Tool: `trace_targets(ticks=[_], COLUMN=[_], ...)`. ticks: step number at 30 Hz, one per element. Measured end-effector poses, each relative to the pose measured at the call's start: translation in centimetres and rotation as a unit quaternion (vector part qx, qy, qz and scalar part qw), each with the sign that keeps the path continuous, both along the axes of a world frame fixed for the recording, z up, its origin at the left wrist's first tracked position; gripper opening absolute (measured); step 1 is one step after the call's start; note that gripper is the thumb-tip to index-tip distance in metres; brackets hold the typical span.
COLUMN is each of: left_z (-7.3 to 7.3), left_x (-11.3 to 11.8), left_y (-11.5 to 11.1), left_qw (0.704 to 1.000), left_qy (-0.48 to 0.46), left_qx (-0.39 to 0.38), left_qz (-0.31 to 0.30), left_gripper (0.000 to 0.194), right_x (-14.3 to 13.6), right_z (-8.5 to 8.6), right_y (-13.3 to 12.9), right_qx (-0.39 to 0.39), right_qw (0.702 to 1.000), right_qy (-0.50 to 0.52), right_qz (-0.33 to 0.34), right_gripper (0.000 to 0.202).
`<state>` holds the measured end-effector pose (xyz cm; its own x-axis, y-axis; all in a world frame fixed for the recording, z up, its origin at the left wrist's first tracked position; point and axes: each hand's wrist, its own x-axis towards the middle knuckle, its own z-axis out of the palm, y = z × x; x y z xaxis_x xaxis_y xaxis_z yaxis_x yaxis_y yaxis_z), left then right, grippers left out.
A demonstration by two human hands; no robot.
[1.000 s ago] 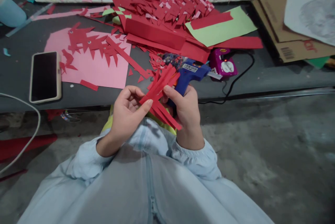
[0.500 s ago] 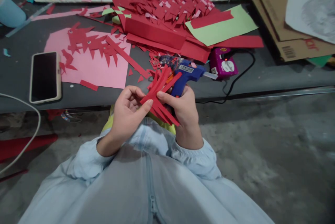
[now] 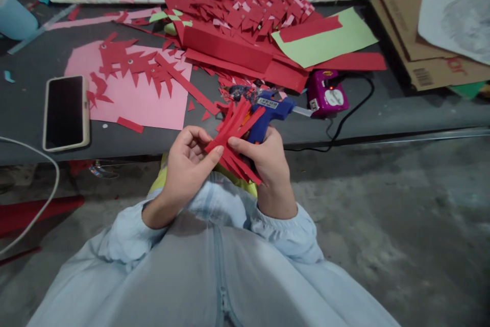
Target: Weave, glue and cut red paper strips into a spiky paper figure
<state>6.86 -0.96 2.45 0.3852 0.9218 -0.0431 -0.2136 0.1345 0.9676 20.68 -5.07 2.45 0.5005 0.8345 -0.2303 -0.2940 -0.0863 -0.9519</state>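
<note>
A bundle of red paper strips (image 3: 229,144), fanned out at both ends, is in front of my body near the table edge. My left hand (image 3: 188,159) pinches its left side between thumb and fingers. The blue hot glue gun (image 3: 268,112) has its handle inside my right hand (image 3: 270,164), which is closed around it. My right thumb also presses on the middle of the strips. The gun's front end points left, behind the strips and partly hidden by them. A clear glue stick (image 3: 302,111) sticks out of its back.
Red cut-paper pieces (image 3: 245,5) are heaped at the back. Left are a phone (image 3: 66,112) and pink paper (image 3: 149,107) bearing spiky red cut-outs. A purple power adapter (image 3: 328,95) with a black cable (image 3: 356,112) stands right, before cardboard (image 3: 406,26).
The glue gun and my right hand have shifted slightly to the left. My left hand still pinches the strips in nearly the same place.
</note>
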Motion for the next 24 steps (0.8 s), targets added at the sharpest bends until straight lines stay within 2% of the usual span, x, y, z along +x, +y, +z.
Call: trace_targets(ticks=[5, 10, 17, 24], left_z=[0.28, 0.47, 0.15, 0.05], left_x=[-0.26, -0.41, -0.04, 0.34], left_y=[0.21, 0.46, 0.15, 0.00], left_qw=[0.998, 0.995, 0.998, 0.999], left_qy=[0.041, 0.089, 0.052, 0.038], left_qx=[-0.025, -0.007, 0.017, -0.002], left_qz=[-0.039, -0.053, -0.035, -0.025], left_gripper=[0.028, 0.021, 0.021, 0.032], right_x=[-0.05, -0.16, -0.41, -0.91], right_z=[-0.21, -0.33, -0.67, -0.39], right_y=[0.00, -0.02, -0.01, 0.25], right_qx=[-0.001, 0.002, 0.007, 0.017], right_qw=[1.000, 1.000, 1.000, 0.998], right_qy=[0.005, -0.002, -0.004, 0.037], right_qz=[0.015, 0.015, -0.005, -0.048], right_gripper=[0.031, 0.041, 0.036, 0.044])
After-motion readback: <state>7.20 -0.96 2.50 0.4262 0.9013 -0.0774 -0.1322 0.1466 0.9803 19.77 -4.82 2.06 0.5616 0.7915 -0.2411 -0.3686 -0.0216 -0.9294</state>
